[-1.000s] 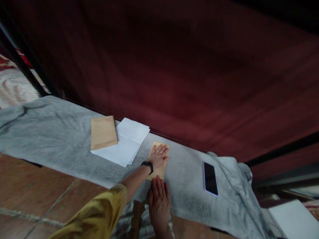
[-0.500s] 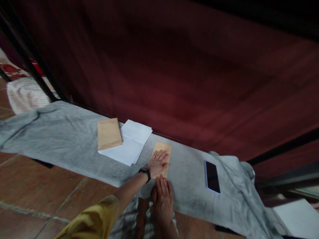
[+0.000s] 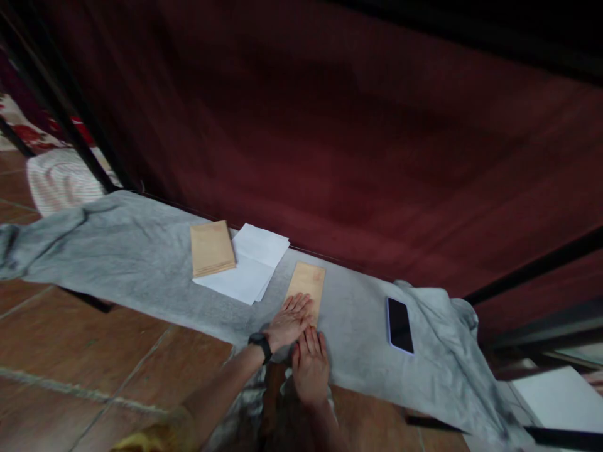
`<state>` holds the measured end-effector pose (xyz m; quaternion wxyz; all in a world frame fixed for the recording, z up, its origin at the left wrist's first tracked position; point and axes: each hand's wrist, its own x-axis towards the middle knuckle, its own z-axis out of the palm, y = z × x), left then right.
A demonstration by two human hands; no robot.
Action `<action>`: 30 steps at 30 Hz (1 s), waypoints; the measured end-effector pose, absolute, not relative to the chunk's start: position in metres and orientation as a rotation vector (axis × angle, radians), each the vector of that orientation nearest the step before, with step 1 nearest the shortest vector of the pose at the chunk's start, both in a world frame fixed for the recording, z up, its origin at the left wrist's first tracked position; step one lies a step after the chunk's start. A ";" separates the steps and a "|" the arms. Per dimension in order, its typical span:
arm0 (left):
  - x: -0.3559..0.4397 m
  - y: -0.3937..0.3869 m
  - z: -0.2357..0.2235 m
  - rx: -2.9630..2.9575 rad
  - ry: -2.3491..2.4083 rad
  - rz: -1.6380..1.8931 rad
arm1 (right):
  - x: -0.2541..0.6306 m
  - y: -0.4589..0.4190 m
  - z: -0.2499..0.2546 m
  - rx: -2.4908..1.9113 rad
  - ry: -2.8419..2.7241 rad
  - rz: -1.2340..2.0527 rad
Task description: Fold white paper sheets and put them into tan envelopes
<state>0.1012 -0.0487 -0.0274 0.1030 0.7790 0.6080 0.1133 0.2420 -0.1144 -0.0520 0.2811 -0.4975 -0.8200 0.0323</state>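
Note:
A brown paper envelope (image 3: 308, 277) lies flat on the grey cloth, its long side pointing away from me. My left hand (image 3: 289, 320), with a black watch at the wrist, rests palm down over the envelope's lower left part, fingers stretched out. Beside it, my right hand (image 3: 311, 367) lies flat at the envelope's near end, fingertips on or just at its edge. The near end is hidden under both hands. To the left, a stack of brown envelopes (image 3: 211, 247) sits partly on top of folded white paper sheets (image 3: 257, 260).
A grey cloth (image 3: 358, 326) covers the narrow bench. On its right lies a phone (image 3: 400, 325) with a dark screen, near bunched cloth. A dark red curtain (image 3: 301, 138) hangs behind the bench. Tiled floor (image 3: 117, 358) shows at the near left.
My left hand has slid down the envelope toward me, uncovering its upper part and a faint reddish mark. My right hand stays near the close end. The view has shifted slightly.

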 end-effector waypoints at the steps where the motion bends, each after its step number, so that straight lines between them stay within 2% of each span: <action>1: 0.101 -0.055 -0.028 2.314 1.804 0.348 | 0.242 -0.115 -0.051 -1.339 -2.207 0.089; 12: 0.088 -0.092 -0.040 2.370 2.130 0.436 | 0.249 -0.118 -0.042 -1.340 -2.213 0.021; 17: 0.094 -0.095 -0.036 2.321 2.260 0.437 | 0.259 -0.115 -0.036 -1.415 -2.245 0.125; 25: 0.093 -0.096 -0.031 2.373 2.225 0.360 | 0.223 -0.063 -0.030 -1.309 -2.376 0.352; 30: 0.094 -0.097 -0.030 2.377 2.241 0.403 | 0.210 -0.023 -0.037 -1.304 -2.534 0.318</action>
